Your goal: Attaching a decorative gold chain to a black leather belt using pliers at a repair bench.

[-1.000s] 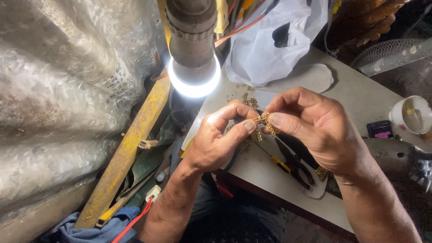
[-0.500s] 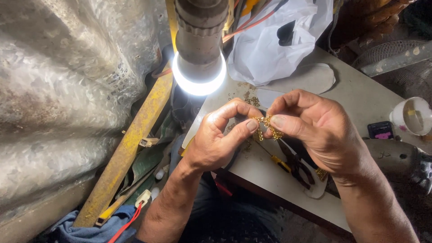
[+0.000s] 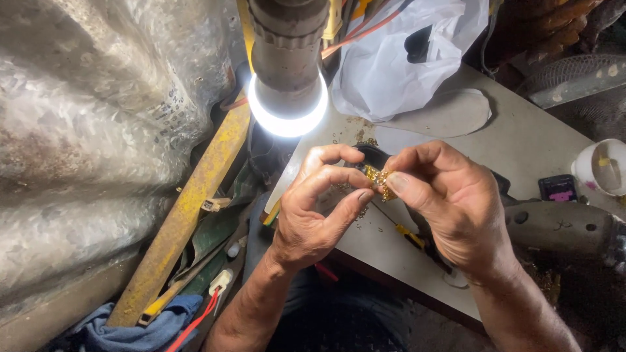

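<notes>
Nearest the camera, both forearms rise from the lower edge and meet above the grey bench (image 3: 521, 140). The left hand (image 3: 313, 212) is curled, its thumb and forefinger pinched together on a small gold-coloured piece (image 3: 377, 178), the other fingers folded loosely behind. The right hand (image 3: 450, 202) faces it, thumb and forefinger closed on the same piece from the other side, so the piece sits squeezed between the two sets of fingertips, clear of the bench. Its exact shape is too small to tell.

Just beyond and beneath the piece, a tool with yellow and dark handles (image 3: 417, 240) lies on the bench, partly hidden by the right hand. To the right of the piece, a grey cylindrical tool body (image 3: 561, 225) lies along the bench edge, with a small dark block (image 3: 558, 188) and a white cup (image 3: 603, 166) past it. Farther than the piece, a ring-lit lamp (image 3: 288, 98) hangs over the bench, and a white plastic bag (image 3: 404, 58) lies behind that. Left of the piece, a yellow bar (image 3: 189, 208) leans against crumpled silver sheeting (image 3: 98, 130).
</notes>
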